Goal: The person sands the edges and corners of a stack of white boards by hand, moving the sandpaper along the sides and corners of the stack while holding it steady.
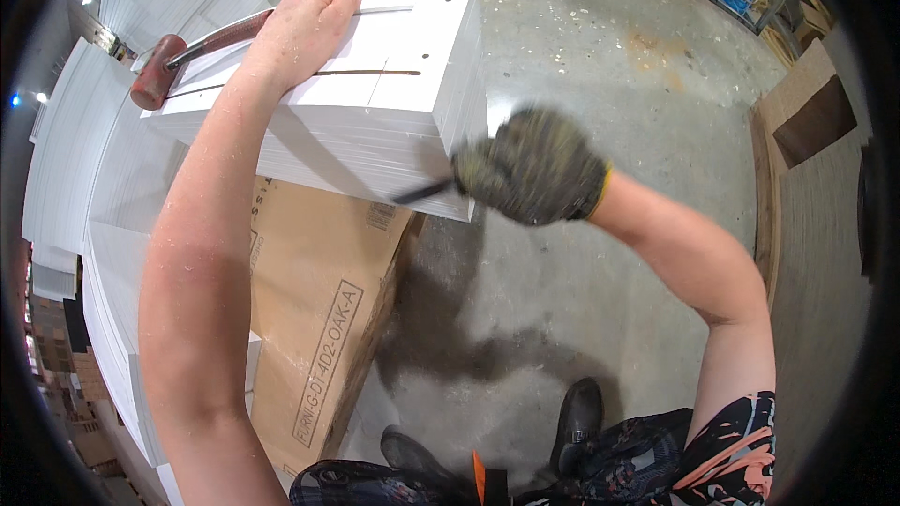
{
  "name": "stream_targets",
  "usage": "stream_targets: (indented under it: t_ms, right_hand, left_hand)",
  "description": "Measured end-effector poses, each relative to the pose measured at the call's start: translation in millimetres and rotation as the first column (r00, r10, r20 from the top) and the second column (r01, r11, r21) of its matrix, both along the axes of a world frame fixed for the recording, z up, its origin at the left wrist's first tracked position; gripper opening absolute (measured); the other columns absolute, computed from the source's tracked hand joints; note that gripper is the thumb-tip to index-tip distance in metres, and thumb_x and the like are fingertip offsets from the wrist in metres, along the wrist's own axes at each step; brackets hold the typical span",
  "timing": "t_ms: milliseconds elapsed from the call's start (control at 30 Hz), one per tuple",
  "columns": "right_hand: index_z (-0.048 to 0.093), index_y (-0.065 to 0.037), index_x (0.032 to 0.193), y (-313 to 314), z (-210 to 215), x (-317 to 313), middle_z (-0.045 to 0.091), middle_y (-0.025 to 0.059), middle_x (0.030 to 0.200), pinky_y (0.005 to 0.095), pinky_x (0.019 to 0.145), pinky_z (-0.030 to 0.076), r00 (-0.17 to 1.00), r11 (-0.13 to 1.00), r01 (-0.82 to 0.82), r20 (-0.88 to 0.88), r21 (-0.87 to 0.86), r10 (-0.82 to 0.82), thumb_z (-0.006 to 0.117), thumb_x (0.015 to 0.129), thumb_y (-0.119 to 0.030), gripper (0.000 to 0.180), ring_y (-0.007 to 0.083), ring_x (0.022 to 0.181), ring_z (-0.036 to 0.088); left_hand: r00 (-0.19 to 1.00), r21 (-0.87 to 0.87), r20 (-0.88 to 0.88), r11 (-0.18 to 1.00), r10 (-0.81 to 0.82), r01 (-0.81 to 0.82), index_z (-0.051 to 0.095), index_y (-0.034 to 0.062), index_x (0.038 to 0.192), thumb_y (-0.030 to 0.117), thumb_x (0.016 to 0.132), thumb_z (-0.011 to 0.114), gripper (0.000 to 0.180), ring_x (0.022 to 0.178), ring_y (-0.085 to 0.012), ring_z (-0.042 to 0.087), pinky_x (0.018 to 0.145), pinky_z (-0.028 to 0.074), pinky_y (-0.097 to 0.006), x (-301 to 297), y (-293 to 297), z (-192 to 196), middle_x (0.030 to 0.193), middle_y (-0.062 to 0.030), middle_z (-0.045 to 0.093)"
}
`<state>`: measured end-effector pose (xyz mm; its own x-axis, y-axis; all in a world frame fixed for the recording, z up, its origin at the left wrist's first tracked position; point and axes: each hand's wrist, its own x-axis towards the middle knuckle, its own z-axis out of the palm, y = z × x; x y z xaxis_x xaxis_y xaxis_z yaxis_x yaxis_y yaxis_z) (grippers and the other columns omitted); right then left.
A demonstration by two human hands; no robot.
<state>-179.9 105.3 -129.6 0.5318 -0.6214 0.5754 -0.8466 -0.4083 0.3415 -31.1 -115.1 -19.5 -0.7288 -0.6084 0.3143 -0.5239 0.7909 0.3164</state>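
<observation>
My bare left hand (pixel 305 33) lies on top of a stack of white panels (pixel 366 145), fingers together and reaching toward the far edge. The top panel has long slots and small holes. A mallet (pixel 161 72) with a reddish-brown head lies on the stack to the left; its handle runs up to my left hand, and I cannot tell whether they touch. My right hand (pixel 534 169), in a dark green-grey knit glove blurred by motion, is closed around a dark, flat, blade-like tool (pixel 422 192). The tool points left, at the lower near corner of the stack.
Below the stack is a brown cardboard box (pixel 305 319). More white panels (pixel 75 150) stand in piles on the left. On the right is a board structure (pixel 811 131) with a rectangular opening. The grey concrete floor (pixel 600 66) is spotted with debris; my shoes (pixel 577 422) are near the bottom.
</observation>
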Motion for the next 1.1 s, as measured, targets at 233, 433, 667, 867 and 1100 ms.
stream_targets:
  t_ms: [233, 433, 667, 867, 1100]
  right_hand:
    - [0.058, -0.012, 0.081, -0.7, -102.8, -7.3, 0.052, 0.0053, 0.058, 0.0373, 0.044, 0.044, 1.0, 0.915, 0.003, -0.027, 0.402, 0.008, 0.06, 0.084, -0.021, 0.01, 0.0221, 0.052, 0.058]
    - [0.063, -0.016, 0.106, -22.7, 36.7, -20.0, 0.061, 0.0049, 0.094, 0.0386, 0.067, 0.049, 0.997, 0.94, 0.057, 0.061, -0.335, -0.039, 0.063, 0.083, -0.025, 0.025, 0.0205, 0.082, 0.061]
    - [0.065, -0.016, 0.101, -7.9, 24.6, -16.9, 0.062, -0.0001, 0.078, 0.0345, 0.055, 0.049, 0.999, 0.999, 0.007, 0.053, -0.041, -0.005, 0.065, 0.086, -0.029, 0.02, 0.0163, 0.067, 0.062]
    - [0.056, -0.014, 0.086, -11.2, -64.8, -14.7, 0.054, -0.0006, 0.066, 0.0342, 0.051, 0.047, 0.99, 0.99, -0.051, -0.123, 0.128, 0.067, 0.06, 0.082, -0.021, 0.009, 0.0153, 0.058, 0.057]
    - [0.061, -0.014, 0.128, -43.3, 77.6, -7.5, 0.063, 0.0068, 0.114, 0.0434, 0.082, 0.047, 0.992, 0.853, 0.126, 0.071, -0.507, -0.105, 0.061, 0.085, -0.027, 0.045, 0.025, 0.101, 0.059]
  left_hand:
    - [1.0, 0.06, -0.011, 0.998, 0.014, -0.013, 0.057, 0.0072, 0.131, 0.036, 0.098, 0.038, 0.048, 0.121, -0.0346, 0.055, 0.105, 0.039, -0.038, -1.4, 7.8, 1.2, 0.127, -0.0182, 0.062]
    - [1.0, 0.044, -0.009, 0.999, -0.012, 0.012, 0.056, 0.0071, 0.132, 0.036, 0.098, 0.039, 0.048, 0.121, -0.0329, 0.056, 0.104, 0.04, -0.037, -3.4, 12.2, 6.7, 0.127, -0.0175, 0.062]
    - [0.999, 0.071, 0.043, 0.997, 0.012, -0.015, 0.055, 0.0076, 0.133, 0.036, 0.099, 0.039, 0.047, 0.125, -0.0347, 0.053, 0.107, 0.037, -0.038, -2.4, 6.9, 8.4, 0.13, -0.0178, 0.06]
    - [1.0, 0.084, 0.014, 0.996, -0.008, 0.007, 0.056, 0.0099, 0.132, 0.039, 0.1, 0.04, 0.046, 0.123, -0.0319, 0.054, 0.105, 0.038, -0.037, -3.0, 3.5, 7.0, 0.128, -0.0163, 0.062]
    - [0.984, -0.067, 0.131, 0.99, -0.116, 0.126, 0.056, 0.0089, 0.133, 0.035, 0.099, 0.04, 0.046, 0.12, -0.0338, 0.057, 0.102, 0.04, -0.035, 14.5, -23.8, 5.0, 0.124, -0.0175, 0.063]
